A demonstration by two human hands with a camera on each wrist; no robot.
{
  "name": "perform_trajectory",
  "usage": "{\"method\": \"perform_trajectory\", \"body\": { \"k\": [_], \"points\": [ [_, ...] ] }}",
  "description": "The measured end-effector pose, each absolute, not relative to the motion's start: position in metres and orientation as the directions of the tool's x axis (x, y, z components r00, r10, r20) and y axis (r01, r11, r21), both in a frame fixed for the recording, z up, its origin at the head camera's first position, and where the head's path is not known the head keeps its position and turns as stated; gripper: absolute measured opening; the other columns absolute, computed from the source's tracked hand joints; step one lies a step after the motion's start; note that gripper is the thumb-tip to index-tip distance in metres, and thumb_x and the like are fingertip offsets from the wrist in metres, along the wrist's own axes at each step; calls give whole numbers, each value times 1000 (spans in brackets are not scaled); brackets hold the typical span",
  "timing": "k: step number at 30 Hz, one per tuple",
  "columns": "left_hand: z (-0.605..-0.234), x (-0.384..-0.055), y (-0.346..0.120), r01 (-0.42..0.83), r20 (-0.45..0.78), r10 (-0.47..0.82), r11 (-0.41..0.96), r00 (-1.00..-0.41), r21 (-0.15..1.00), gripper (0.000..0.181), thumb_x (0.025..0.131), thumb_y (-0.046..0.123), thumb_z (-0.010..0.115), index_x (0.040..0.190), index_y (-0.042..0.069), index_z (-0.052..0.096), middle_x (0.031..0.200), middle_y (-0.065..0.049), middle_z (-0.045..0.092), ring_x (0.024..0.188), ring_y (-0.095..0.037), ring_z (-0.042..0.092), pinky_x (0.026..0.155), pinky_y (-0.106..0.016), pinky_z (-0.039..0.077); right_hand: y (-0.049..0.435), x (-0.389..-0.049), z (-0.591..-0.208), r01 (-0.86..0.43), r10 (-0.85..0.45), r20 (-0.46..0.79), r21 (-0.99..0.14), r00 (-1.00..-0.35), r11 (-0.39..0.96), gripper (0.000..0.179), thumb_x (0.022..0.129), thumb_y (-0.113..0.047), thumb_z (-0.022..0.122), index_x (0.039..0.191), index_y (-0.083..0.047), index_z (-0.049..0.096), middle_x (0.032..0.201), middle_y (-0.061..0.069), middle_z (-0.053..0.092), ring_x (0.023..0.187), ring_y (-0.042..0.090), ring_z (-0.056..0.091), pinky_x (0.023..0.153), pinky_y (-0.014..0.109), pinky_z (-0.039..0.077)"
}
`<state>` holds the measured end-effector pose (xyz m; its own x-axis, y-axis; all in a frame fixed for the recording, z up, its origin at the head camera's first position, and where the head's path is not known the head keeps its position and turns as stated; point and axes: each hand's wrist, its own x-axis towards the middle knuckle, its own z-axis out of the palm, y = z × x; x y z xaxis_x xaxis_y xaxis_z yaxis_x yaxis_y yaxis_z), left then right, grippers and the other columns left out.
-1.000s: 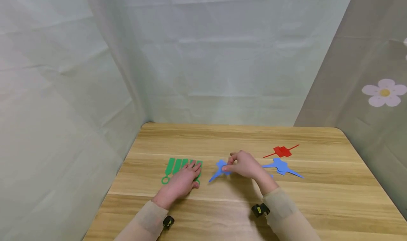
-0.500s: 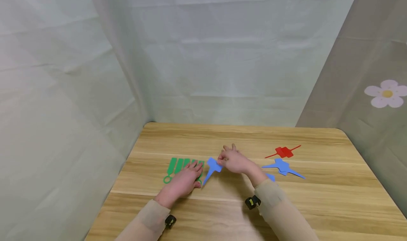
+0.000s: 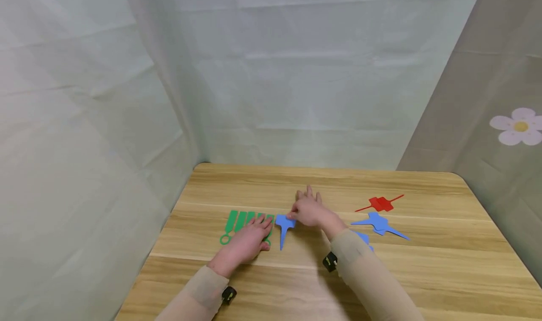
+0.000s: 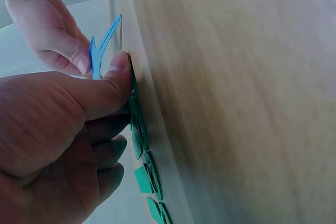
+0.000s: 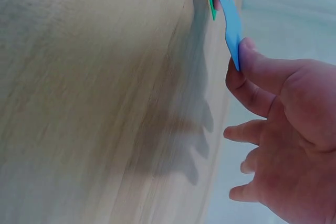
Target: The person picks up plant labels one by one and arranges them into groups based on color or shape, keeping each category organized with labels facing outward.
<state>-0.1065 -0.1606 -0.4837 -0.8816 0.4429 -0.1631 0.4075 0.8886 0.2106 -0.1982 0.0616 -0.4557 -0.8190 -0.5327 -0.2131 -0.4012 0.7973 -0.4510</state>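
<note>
Between right thumb and index finger, my right hand (image 3: 311,211) pinches one corner of a blue T-shaped plant label (image 3: 284,221), its other fingers spread. In the right wrist view the plant label (image 5: 231,27) is held above the wood, casting a shadow. The stem points toward me. Just left of it, my left hand (image 3: 244,242) rests with extended fingers on a row of several green tags with ring ends (image 3: 230,221), covering part of the row. The left wrist view shows green tags (image 4: 143,179) lying under and beside that hand.
On the right of the wooden table (image 3: 440,255) lie overlapping blue plant labels (image 3: 378,222). Another blue label (image 3: 363,237) is partly hidden by the right forearm. Behind them are overlapping red tags (image 3: 381,204) with thin stems. Pale cloth (image 3: 296,85) hangs around the table.
My right hand has moved left with the blue plant label, bringing it beside the green row. The label has turned from slanting to nearly straight. My left hand stays on the green tags.
</note>
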Motion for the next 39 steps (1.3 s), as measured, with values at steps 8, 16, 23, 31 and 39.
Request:
{"method": "perform_trajectory", "body": {
  "k": [8, 16, 23, 31, 39],
  "points": [
    [-481, -105, -161, 401, -162, 444, 883, -881, 243, 68, 98, 27, 78, 154, -2, 54, 167, -15, 43, 157, -39, 33, 127, -55, 28, 52, -201, -463, -410, -516, -203, -400, -832, 819, 22, 101, -39, 75, 87, -23, 80, 170, 28, 28, 160, 54, -3, 124, 75, 1],
    [-480, -102, -159, 407, -159, 452, 878, -878, 251, 70, 97, 26, 78, 156, -2, 52, 166, -16, 43, 157, -39, 33, 127, -56, 29, 50, -198, -468, -409, -507, -198, -385, -839, 828, 23, 102, -39, 74, 87, -23, 80, 170, 29, 29, 160, 54, -2, 123, 77, 3],
    [-481, -101, -159, 409, -161, 453, 879, -877, 245, 70, 98, 27, 78, 156, -2, 52, 167, -15, 43, 157, -39, 32, 127, -56, 28, 50, -194, -470, -397, -497, -196, -392, -845, 830, 24, 102, -39, 74, 86, -22, 79, 170, 29, 30, 160, 55, -1, 123, 77, 4],
    [-481, -101, -159, 404, -165, 448, 881, -879, 246, 70, 98, 27, 78, 156, -1, 52, 167, -15, 42, 158, -39, 32, 127, -56, 28, 50, -193, -470, -381, -493, -196, -422, -847, 822, 23, 102, -38, 75, 91, -18, 80, 170, 28, 29, 159, 56, -2, 123, 77, 3],
    [-481, -101, -160, 409, -167, 450, 883, -877, 231, 70, 98, 28, 77, 156, -2, 52, 167, -16, 43, 157, -38, 32, 127, -55, 28, 51, -193, -472, -387, -494, -197, -409, -847, 827, 24, 102, -42, 73, 94, -21, 82, 171, 26, 29, 159, 56, -3, 123, 78, 3]
  ]
}}
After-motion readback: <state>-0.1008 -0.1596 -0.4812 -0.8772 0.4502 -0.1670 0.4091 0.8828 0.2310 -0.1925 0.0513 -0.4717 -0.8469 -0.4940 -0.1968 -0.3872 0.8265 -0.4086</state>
